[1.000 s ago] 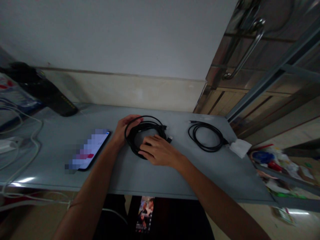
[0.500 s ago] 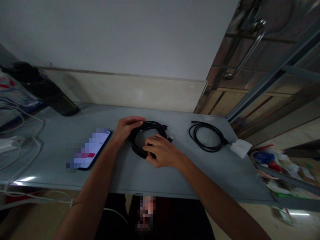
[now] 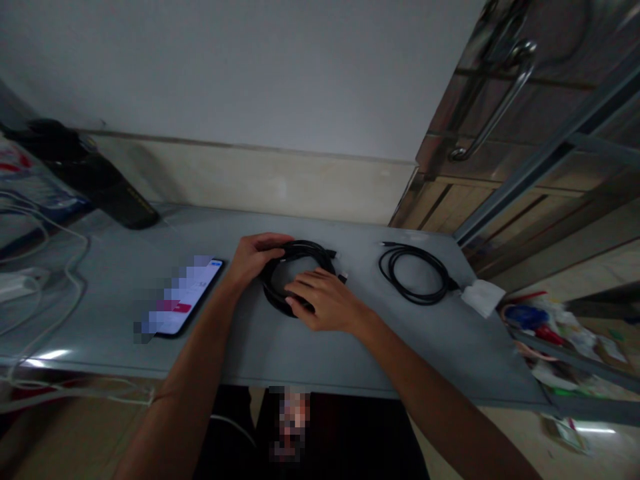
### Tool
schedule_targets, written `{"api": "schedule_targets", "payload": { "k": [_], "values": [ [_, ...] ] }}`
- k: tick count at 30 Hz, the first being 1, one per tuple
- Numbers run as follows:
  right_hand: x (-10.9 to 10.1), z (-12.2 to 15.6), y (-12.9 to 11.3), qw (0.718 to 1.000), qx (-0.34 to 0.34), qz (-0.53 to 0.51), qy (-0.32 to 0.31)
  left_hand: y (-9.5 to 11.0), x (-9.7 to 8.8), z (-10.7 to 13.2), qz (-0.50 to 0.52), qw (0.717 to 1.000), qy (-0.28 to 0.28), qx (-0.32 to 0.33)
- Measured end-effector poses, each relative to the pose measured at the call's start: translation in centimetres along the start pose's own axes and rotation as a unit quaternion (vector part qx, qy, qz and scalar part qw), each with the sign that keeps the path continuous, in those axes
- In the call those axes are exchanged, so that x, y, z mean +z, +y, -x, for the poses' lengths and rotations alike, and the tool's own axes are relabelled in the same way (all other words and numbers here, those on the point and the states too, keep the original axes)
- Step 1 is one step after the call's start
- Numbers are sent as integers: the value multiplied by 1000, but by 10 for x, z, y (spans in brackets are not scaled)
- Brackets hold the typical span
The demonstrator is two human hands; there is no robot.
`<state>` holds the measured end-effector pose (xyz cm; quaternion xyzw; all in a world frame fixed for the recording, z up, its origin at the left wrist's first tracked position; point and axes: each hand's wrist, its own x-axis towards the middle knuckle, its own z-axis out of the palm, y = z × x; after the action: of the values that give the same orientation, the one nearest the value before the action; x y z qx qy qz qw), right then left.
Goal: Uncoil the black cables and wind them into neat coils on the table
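Note:
A coil of black cable (image 3: 304, 254) lies on the grey table (image 3: 260, 347) in front of me. My left hand (image 3: 254, 257) grips the coil's left side, its fingers curled over the strands. My right hand (image 3: 320, 300) rests on the coil's near side, fingers bent and pressing on the cable. Two plug ends stick out at the coil's right. A second, thinner black cable coil (image 3: 414, 272) lies apart to the right, joined to a white charger block (image 3: 483, 297).
A lit phone (image 3: 184, 299) lies face up left of my hands. A dark bottle-like object (image 3: 95, 177) leans at the back left. White cables (image 3: 45, 267) trail over the left end. A metal door with a handle (image 3: 495, 100) stands at the right; clutter lies on the floor.
The large loose loop standing up from the coil has been gathered down into a tighter bundle. My left hand has closed over the coil's left side; my right hand shifted slightly on its near side.

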<state>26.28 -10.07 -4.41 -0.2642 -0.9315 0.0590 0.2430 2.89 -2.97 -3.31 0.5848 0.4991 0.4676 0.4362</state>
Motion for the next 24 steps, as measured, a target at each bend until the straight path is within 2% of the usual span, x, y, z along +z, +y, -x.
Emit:
{"api": "schedule_targets", "payload": {
  "k": [5, 13, 19, 24],
  "values": [
    [1, 0, 1, 1000, -9, 3, -7, -1, 0, -1, 14, 999, 28, -5],
    [3, 4, -1, 1000, -13, -9, -8, -6, -1, -4, 15, 999, 31, -23],
    [7, 2, 1, 999, -24, 41, -23, -6, -1, -2, 6, 999, 31, -10],
    [9, 1, 7, 997, -13, 82, -6, -7, -1, -2, 68, 995, 65, -28]
  ]
}}
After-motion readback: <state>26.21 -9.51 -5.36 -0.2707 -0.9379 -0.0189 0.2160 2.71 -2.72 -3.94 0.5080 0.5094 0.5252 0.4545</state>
